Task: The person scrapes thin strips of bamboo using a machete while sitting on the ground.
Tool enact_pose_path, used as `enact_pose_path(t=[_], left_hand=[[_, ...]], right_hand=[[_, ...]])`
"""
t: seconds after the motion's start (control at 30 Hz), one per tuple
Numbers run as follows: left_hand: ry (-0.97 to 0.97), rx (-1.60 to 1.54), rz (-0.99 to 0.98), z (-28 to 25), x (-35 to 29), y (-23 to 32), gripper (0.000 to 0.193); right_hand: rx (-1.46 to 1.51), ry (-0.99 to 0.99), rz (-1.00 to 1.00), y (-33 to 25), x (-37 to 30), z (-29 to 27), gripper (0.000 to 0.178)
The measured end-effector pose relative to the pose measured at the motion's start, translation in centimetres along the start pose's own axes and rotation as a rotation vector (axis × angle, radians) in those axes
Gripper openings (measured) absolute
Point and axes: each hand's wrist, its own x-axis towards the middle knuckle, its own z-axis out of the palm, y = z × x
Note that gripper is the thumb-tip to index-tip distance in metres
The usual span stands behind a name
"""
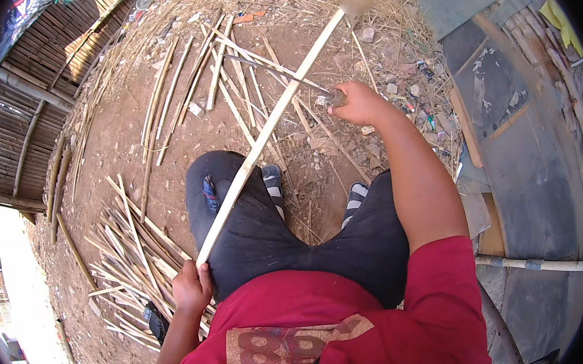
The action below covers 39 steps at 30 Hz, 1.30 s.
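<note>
My left hand (190,286) is closed round the near end of a long pale bamboo strip (251,159), beside my left thigh. The strip slants up and to the right across that thigh; a round tan blur covers its far end. My right hand (357,103) grips the dark handle of a long, thin-bladed knife (311,85). The blade points away to the left and crosses the strip, but whether it touches cannot be told. Left of my leg lies a heap of split bamboo strips (128,258), with a small black item (157,323) beside my left forearm.
More bamboo strips (188,73) lie scattered on the dirt ground (109,121) ahead. Dry straw (388,21) and small rubble spread at the far right. A bamboo-slat wall (6,131) stands left. Dark panels (525,161) and a pale pole (555,264) are to the right.
</note>
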Motion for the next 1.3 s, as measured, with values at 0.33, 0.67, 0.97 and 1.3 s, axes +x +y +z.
enact_pose_path(t=[0.33, 0.67, 0.97, 1.3], left_hand=[[-0.029, -0.017, -0.013, -0.7, -0.2, 0.4, 0.031], [-0.049, -0.010, -0.013, -0.7, 0.3, -0.4, 0.031], [-0.033, -0.087, 0.022, 0.2, 0.7, -0.9, 0.032], [-0.136, -0.245, -0.056, -1.8, 1.0, -0.9, 0.036]], right_hand=[[-0.364, -0.237, -0.399, -8.9, -3.6, -0.3, 0.035], [0.138, 0.035, 0.093, -1.3, -0.6, -2.0, 0.055], [-0.190, -0.210, -0.153, -6.5, -2.9, -2.0, 0.039], [-0.068, 0.107, 0.164, -2.6, -1.8, -4.3, 0.053]])
